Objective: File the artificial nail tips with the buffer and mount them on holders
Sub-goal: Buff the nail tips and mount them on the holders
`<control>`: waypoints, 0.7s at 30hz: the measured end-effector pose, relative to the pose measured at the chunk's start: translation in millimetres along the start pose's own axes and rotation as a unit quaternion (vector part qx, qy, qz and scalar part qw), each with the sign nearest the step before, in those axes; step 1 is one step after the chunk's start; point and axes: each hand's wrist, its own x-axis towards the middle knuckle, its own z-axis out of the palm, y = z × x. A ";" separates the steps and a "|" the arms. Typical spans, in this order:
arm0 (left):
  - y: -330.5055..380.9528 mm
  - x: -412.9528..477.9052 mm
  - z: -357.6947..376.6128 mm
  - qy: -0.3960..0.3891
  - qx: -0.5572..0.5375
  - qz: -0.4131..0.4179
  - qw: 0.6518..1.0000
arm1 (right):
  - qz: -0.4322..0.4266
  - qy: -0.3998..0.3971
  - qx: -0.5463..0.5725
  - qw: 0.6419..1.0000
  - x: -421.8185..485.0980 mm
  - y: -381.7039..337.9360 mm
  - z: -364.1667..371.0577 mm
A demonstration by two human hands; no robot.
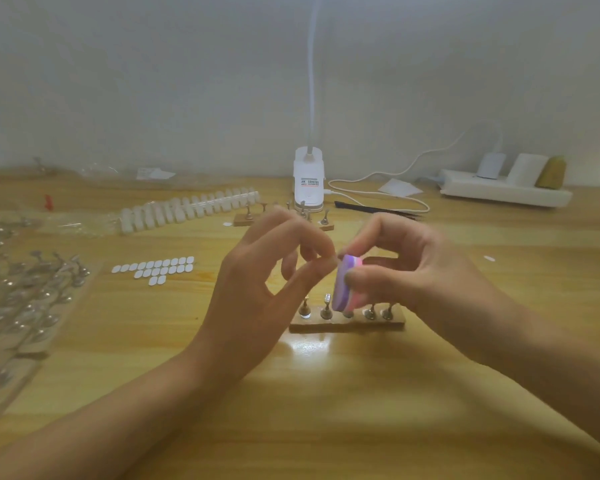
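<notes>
Pinching a nail tip, the left hand holds it against the buffer gripped by the right hand; holders stand just below.

Cannot make out the nail tip pinched in the left hand: too small, mostly covered by fingertips. Cannot see the right side of the buffer under the right hand, nor the top of the middle holder behind it. Cannot read the lamp label. Cannot follow the lamp neck past the top edge, nor the blurred bagged holders past the left edge.
</notes>
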 end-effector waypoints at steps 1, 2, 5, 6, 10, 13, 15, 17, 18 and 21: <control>0.1 -0.8 0.2 -0.007 0.003 0.006 1.000 | -0.004 0.019 0.024 1.000 1.8 -1.0 -0.1; 0.2 -1.5 0.5 -0.013 0.006 0.011 1.000 | -0.011 0.058 0.064 0.996 4.3 -3.1 -2.4; 0.3 -1.9 0.6 -0.003 0.013 0.009 1.000 | -0.020 0.101 0.079 0.992 5.2 -4.9 -8.9; 0.1 -1.3 0.6 0.001 0.018 0.009 1.000 | -0.011 0.060 0.053 0.997 3.3 -2.6 -6.7; 1.3 -3.0 1.9 -0.027 0.019 0.021 0.999 | -0.027 0.093 0.073 0.993 5.1 0.0 -4.2; 0.4 -2.5 2.8 -0.012 0.015 0.014 1.000 | -0.044 0.110 0.059 0.991 4.5 -2.4 -8.1; -1.0 -2.0 1.8 -0.009 0.019 0.008 1.000 | -0.025 0.016 0.013 0.999 -1.3 4.3 0.3; -1.4 -2.6 0.6 -0.018 0.019 0.010 1.000 | -0.036 0.023 0.018 0.999 -0.9 4.1 1.6; -1.3 -2.9 -0.1 -0.022 0.019 0.011 1.000 | -0.048 0.059 0.033 0.997 1.7 1.1 -1.4; -1.5 -2.1 0.0 -0.022 0.019 -0.002 1.000 | -0.051 0.081 0.037 0.995 3.2 -2.8 -6.4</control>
